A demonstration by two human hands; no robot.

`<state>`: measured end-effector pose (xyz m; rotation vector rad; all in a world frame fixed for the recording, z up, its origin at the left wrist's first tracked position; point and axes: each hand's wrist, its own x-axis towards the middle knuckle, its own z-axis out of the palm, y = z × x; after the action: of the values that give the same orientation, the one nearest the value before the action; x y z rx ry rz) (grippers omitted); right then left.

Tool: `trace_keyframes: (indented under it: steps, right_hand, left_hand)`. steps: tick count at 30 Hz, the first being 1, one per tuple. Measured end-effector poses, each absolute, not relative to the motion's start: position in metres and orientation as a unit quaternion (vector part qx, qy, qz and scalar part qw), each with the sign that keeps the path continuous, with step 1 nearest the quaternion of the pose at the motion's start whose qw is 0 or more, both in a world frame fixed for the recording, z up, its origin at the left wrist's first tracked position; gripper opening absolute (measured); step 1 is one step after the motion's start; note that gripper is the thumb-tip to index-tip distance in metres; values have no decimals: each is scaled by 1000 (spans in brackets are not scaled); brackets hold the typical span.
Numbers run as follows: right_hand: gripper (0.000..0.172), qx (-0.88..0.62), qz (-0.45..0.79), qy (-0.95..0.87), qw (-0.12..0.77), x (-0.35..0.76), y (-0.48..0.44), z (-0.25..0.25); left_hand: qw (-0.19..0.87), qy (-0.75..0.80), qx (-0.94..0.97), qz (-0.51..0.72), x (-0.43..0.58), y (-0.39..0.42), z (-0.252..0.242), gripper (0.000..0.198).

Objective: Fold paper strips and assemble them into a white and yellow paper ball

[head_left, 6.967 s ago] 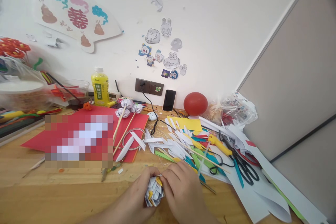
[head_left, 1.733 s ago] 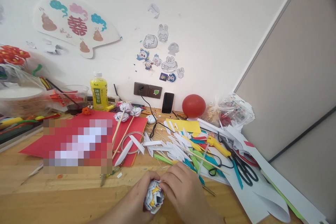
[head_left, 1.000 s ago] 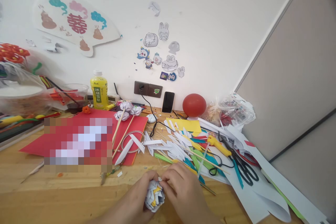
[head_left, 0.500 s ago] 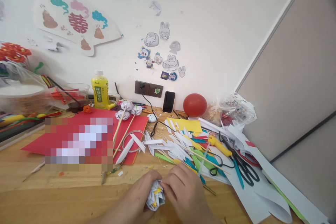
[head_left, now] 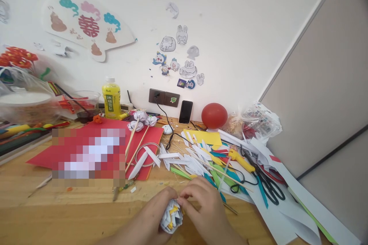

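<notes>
A folded piece of white and yellow paper is held near the front edge of the view. My left hand is wrapped round its left side. The fingertips of my right hand pinch at its upper right edge, thumb and index finger together. Beyond my hands lies a heap of folded white strips with green, blue and yellow ones among them. What the palms cover is hidden.
Red paper lies at the left, with white paper flowers on sticks over it. A yellow glue gun, black scissors, a red balloon, a phone and a yellow bottle are farther back.
The view has shifted slightly. My right hand's fingers have opened out a little from their tighter curl, while its fingertips stay at the paper piece's edge.
</notes>
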<state>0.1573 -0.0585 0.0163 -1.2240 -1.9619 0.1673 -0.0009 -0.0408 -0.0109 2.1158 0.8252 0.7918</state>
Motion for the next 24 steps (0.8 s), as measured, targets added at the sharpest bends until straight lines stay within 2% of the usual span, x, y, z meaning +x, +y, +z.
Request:
trace_keyframes:
  steps: [7, 12, 24]
  right_hand:
    - [26, -433, -135, -822, 345, 154, -61, 18]
    - [25, -424, -249, -815, 306, 151, -61, 13]
    - [30, -432, -189, -834, 287, 153, -57, 13]
  left_hand:
    - [352, 304, 824, 322, -1, -40, -6, 36]
    - [367, 306, 822, 309, -1, -39, -6, 36]
    - [347, 334, 822, 304, -3, -37, -23, 43]
